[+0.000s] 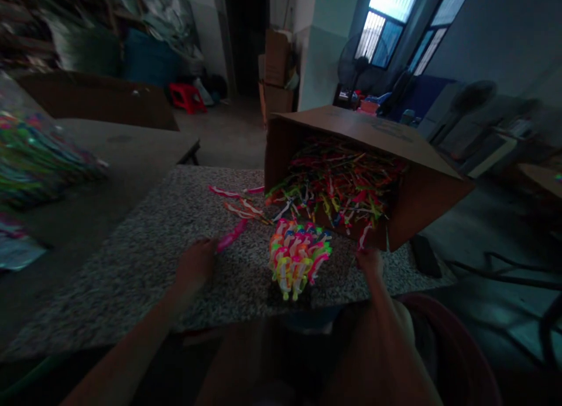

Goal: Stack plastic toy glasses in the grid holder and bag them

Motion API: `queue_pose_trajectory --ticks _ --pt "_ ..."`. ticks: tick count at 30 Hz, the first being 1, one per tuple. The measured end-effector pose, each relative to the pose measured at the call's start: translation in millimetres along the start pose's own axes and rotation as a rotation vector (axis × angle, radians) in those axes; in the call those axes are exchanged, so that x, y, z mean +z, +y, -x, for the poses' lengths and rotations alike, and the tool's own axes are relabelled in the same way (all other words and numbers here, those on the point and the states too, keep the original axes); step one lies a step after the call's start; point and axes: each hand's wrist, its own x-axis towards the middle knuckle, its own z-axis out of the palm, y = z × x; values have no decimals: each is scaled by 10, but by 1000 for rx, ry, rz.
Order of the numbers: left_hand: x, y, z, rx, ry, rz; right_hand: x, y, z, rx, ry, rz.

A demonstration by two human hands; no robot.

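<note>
My left hand [195, 264] is closed around one end of a slim bright pink plastic piece [232, 235], held low over the speckled stone tabletop [153, 236]. On the other side, my right hand [371, 262] pinches a small pink-and-white plastic piece [363, 236] at the lower lip of a cardboard box [408, 201]. That box lies on its side, its mouth towards me, full of thin multicoloured pieces [338, 177]. Between my hands a tight bundle of neon plastic pieces [298, 256] sits on the tabletop. Several loose pink and orange pieces [239, 210] lie left of the box.
A dark flat object [425, 256] lies at the right end of the tabletop. Clear bags of colourful items [39, 154] rest on a surface at left. Behind are a red stool [187, 97], stacked cartons [277, 72] and a standing fan [360, 63].
</note>
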Motion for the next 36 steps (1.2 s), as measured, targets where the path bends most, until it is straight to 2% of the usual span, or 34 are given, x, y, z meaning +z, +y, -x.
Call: queue_pose_trajectory --ticks 3,6,9,13,16,18,21,22,27,30,36 --pt "47 -61 138 2 -119 19 25 197 300 40 -64 -106" --pt "99 -16 328 -11 -90 45 82 339 815 6 -103 -355" --pt "129 133 454 -55 1 94 173 296 1354 -93 -141 -590" --pt "173 236 456 -120 22 199 339 117 1787 -240 -207 -555" --pt "203 207 459 -201 23 322 472 24 1855 -346 -177 -397" --pt "210 233 532 -239 31 557 542 -18 1841 -366 -122 -299" --pt "196 445 728 -213 12 1027 600 -63 1821 -363 -84 -190" --pt "187 552 795 -181 19 1103 609 -75 1822 -367 -82 -166" --pt "172 1001 959 1 139 1002 613 -120 1853 -391 -96 -97" --pt "220 1101 959 70 135 950 609 -136 1861 -389 -79 -70" --pt "441 1303 975 155 256 870 610 -158 1849 -362 -78 -27"
